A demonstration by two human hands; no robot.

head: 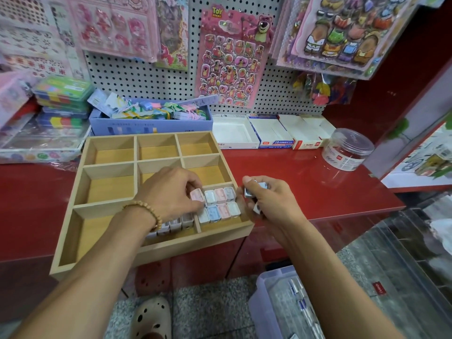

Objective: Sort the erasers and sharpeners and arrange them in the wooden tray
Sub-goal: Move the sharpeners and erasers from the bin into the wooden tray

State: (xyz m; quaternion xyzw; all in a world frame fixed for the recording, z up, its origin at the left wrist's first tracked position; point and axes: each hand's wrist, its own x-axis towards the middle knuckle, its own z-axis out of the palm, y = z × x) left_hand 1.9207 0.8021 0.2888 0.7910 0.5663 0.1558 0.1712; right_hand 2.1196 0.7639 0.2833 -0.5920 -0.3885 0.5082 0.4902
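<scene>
A wooden tray [107, 157] with several compartments lies on the red counter, its front edge overhanging. Its front right compartment holds two rows of small pink, blue and white sharpeners [221, 204]. A row of white ones [176, 223] stands in the compartment to the left, partly hidden by my wrist. My left hand [171, 192] pinches a pink sharpener [197, 195] at the left end of the back row. My right hand [266, 201] hovers just right of the tray and grips several more sharpeners [255, 192].
A lilac box [149, 126] of tangled items stands behind the tray. Open white cartons [266, 133] and a clear round jar [347, 150] sit to the right on the red counter [305, 179]. A clear plastic bin [281, 302] sits on the floor below.
</scene>
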